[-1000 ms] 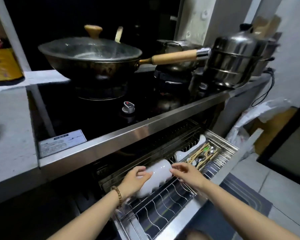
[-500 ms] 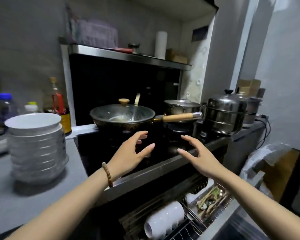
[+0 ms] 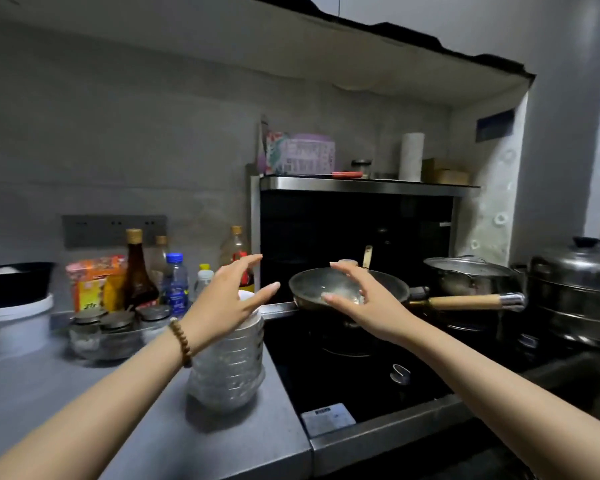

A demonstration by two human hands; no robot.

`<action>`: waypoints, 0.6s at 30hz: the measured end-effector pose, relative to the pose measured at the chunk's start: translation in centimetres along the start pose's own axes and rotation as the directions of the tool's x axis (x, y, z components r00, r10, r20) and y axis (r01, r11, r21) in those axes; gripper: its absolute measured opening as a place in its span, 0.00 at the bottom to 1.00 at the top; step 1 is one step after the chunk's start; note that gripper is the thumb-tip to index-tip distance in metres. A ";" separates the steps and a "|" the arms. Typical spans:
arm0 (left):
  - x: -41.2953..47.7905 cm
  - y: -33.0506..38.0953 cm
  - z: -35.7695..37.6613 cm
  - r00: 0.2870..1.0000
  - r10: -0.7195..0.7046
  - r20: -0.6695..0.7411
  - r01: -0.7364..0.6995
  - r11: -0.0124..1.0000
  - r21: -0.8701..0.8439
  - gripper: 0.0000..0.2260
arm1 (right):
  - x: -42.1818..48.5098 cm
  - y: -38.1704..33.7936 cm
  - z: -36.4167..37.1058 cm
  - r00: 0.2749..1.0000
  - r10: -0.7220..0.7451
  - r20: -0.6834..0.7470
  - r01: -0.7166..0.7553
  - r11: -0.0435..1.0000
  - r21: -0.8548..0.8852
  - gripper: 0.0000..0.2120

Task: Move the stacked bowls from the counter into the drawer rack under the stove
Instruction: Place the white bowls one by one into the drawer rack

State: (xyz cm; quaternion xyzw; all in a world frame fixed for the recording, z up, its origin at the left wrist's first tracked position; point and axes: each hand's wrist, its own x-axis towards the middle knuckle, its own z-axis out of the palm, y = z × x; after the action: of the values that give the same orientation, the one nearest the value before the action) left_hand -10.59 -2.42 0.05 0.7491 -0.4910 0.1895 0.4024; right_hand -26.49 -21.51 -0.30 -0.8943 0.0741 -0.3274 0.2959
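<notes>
A tall stack of white bowls (image 3: 227, 370) stands on the grey counter (image 3: 84, 410), close to the stove's left edge. My left hand (image 3: 227, 299), with a bead bracelet at the wrist, hovers over the top of the stack with fingers spread and holds nothing. My right hand (image 3: 364, 303) is raised to the right of the stack, over the black stove top (image 3: 354, 382), fingers spread, also holding nothing. The drawer rack under the stove is out of view.
A lidded wok (image 3: 347, 287) with a wooden handle sits on the stove behind my right hand. Steel pots (image 3: 575, 292) stand at the right. Bottles (image 3: 137, 271), small jars (image 3: 116, 325) and a white bucket (image 3: 16, 323) line the counter's back left.
Both hands left the bowls set in the drawer rack, rose above the stove and swung left toward the counter stack. The view lifted, so the rack dropped out of sight.
</notes>
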 end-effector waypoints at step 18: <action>-2.5 -11.8 -2.4 0.917 -0.364 0.163 0.373 0.927 -0.032 0.44 | 6.4 -1.4 12.1 0.967 0.025 0.255 -0.062 0.989 0.135 0.36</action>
State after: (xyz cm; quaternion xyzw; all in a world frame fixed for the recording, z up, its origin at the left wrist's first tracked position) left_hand -0.94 3.18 -5.12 0.8275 -0.3765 0.0363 0.4149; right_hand -14.04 -16.62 -3.42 -0.9035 0.0320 -0.2086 0.3730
